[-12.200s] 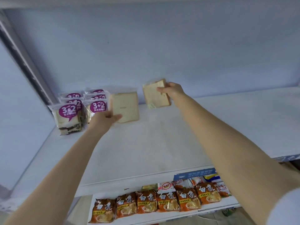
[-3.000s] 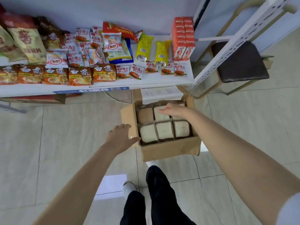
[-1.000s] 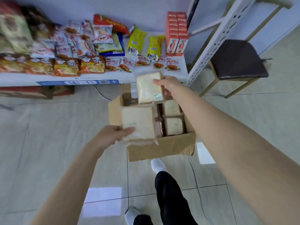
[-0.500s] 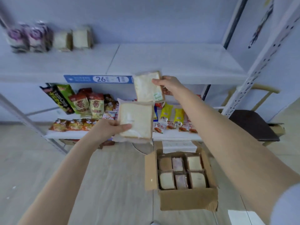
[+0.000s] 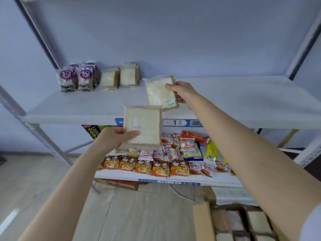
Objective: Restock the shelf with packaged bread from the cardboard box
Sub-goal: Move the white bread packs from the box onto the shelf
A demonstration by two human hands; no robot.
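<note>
Two shelved bread packs [image 5: 119,77] stand on the upper shelf [image 5: 243,101], upper left of frame, beside purple-labelled packs [image 5: 76,78]. Left hand [image 5: 112,138] grips a bread pack [image 5: 143,126] by its lower left edge, mid-frame, in front of the shelf lip. Right hand [image 5: 182,92] pinches a second bread pack [image 5: 160,93] by its right edge, over the shelf board. Neither is placed yet. Cardboard box [image 5: 203,221], lower right, holds more, so most restocking remains. Noodle packets [image 5: 144,166] lie below; no obstruction seen.
</note>
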